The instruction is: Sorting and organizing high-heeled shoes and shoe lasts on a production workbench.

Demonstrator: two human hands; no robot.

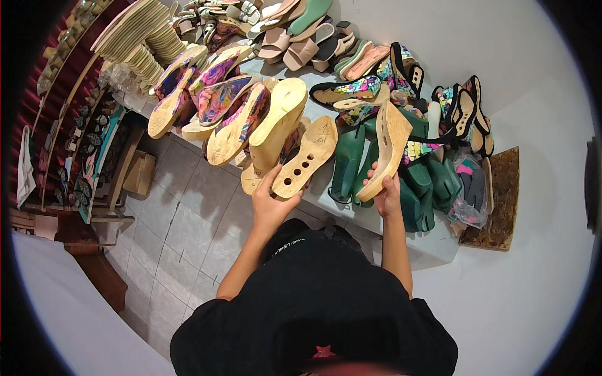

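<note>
My left hand (272,202) is closed on the front end of a pale wooden shoe sole (313,145). The sole has a row of several dark round holes and pencil marks on its face. My right hand (387,191) grips a wooden wedge sole (392,141), tilted on its side with its thick heel end upward and slots along its edge. More wooden wedge soles (281,113) lie just beyond my left hand. Below and around the right-hand sole are green shoe lasts (349,160), partly hidden by it.
The grey table (433,247) carries floral wedge sandals (221,100), patterned black-edged sandals (357,88), pink slides (300,53) and stacked soles (135,28). A plastic bag (471,194) and worn brown board (498,207) stand at right. Display shelves (94,135) line the left.
</note>
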